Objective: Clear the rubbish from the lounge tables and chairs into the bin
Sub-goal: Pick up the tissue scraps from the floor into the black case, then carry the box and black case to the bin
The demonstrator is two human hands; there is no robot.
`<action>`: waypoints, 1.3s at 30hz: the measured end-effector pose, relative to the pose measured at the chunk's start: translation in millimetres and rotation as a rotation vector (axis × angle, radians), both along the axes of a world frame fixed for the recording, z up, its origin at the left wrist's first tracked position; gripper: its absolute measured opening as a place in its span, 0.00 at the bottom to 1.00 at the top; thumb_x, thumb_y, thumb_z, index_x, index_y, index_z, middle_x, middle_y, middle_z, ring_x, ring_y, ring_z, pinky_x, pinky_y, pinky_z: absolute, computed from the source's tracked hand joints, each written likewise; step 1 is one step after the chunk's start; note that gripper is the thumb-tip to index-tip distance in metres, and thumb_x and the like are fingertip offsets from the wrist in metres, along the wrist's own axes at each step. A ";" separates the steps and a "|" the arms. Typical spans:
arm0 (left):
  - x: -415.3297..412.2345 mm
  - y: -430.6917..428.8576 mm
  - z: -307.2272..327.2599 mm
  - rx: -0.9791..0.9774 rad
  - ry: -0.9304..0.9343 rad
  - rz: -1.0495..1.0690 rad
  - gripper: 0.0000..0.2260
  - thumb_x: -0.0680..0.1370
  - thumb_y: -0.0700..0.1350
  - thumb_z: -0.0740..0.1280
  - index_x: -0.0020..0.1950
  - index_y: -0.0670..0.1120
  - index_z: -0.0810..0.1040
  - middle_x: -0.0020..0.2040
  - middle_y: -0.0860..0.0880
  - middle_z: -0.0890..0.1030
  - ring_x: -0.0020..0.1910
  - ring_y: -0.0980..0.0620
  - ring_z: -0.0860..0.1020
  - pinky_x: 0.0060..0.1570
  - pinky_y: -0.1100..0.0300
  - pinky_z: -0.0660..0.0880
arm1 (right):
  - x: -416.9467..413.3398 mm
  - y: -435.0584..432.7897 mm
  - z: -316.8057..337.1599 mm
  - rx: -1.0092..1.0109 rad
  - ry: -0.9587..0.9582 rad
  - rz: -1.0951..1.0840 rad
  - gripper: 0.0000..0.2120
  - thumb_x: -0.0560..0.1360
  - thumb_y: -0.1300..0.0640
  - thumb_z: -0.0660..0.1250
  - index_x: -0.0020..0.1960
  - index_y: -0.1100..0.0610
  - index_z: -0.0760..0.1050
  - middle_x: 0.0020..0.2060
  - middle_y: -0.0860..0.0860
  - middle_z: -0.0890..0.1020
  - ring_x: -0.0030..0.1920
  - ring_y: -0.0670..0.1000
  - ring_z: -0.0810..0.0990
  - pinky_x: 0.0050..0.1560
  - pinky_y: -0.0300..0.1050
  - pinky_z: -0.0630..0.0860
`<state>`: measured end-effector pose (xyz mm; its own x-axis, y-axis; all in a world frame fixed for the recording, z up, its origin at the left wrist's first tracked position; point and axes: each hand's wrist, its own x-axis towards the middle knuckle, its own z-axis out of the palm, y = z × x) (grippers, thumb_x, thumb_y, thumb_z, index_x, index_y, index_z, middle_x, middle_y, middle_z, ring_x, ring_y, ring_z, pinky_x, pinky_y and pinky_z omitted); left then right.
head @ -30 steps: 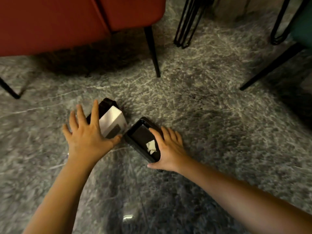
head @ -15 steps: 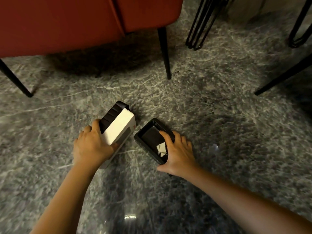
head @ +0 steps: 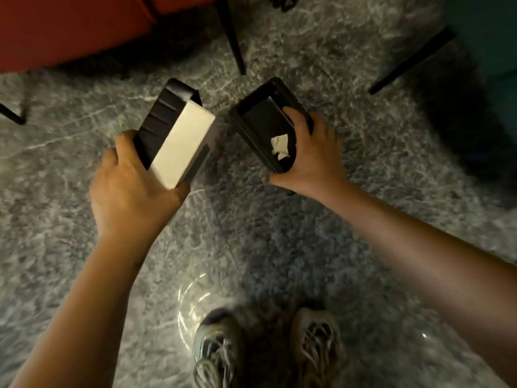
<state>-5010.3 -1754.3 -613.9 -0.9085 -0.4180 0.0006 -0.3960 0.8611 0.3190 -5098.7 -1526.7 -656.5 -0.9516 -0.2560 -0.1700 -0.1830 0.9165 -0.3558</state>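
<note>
Left hand [head: 131, 191] is wrapped round the near end of a white box [head: 181, 144], with a black ribbed piece [head: 159, 119] pressed against its far side. Can't tell if that's a lid or a separate tray. Right hand [head: 313, 161] grips a black tray [head: 263, 119] by its near long rim, thumb inside, and a crumpled paper [head: 279, 147] sits loose in the bottom.

Both are held up off the grey marbled floor [head: 363, 247], well above the shoes [head: 215, 354]. My guess is they're light, thin stuff. The tray probably flexes, so I'd hold it by the rim and keep it level or the paper slides out. The box looks stiff and smooth, so I'd pinch box and black piece together.

There's a red chair [head: 70, 23] beyond, and no bin in view.
</note>
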 end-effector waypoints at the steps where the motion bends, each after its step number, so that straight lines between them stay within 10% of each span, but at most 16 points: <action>1: 1.6 4.8 20.4 0.003 -0.001 -0.006 0.34 0.64 0.54 0.76 0.62 0.43 0.64 0.54 0.37 0.74 0.49 0.35 0.74 0.42 0.44 0.70 | 4.1 4.9 21.2 -0.004 -0.005 -0.015 0.53 0.57 0.40 0.76 0.74 0.47 0.51 0.69 0.60 0.60 0.66 0.63 0.62 0.61 0.61 0.63; 25: 18.4 219.7 536.2 -0.025 0.060 -0.842 0.37 0.62 0.51 0.77 0.64 0.40 0.65 0.53 0.35 0.75 0.50 0.34 0.74 0.45 0.42 0.74 | 198.3 202.1 536.0 -0.047 0.145 -0.721 0.51 0.56 0.40 0.74 0.71 0.44 0.51 0.66 0.56 0.62 0.63 0.61 0.63 0.60 0.58 0.62; 39: 283.6 452.0 693.7 0.140 -0.044 -1.459 0.36 0.65 0.53 0.74 0.67 0.44 0.62 0.58 0.39 0.74 0.56 0.37 0.73 0.51 0.45 0.73 | 590.2 327.0 708.6 0.062 0.199 -1.459 0.50 0.59 0.40 0.74 0.72 0.46 0.50 0.63 0.57 0.64 0.62 0.61 0.64 0.61 0.57 0.63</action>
<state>-4726.7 -1302.4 79.9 -0.5143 0.8576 -0.0003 0.7690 0.4613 0.4425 -4508.6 -1199.6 52.1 -0.3639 0.9313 0.0172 0.8550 0.3413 -0.3905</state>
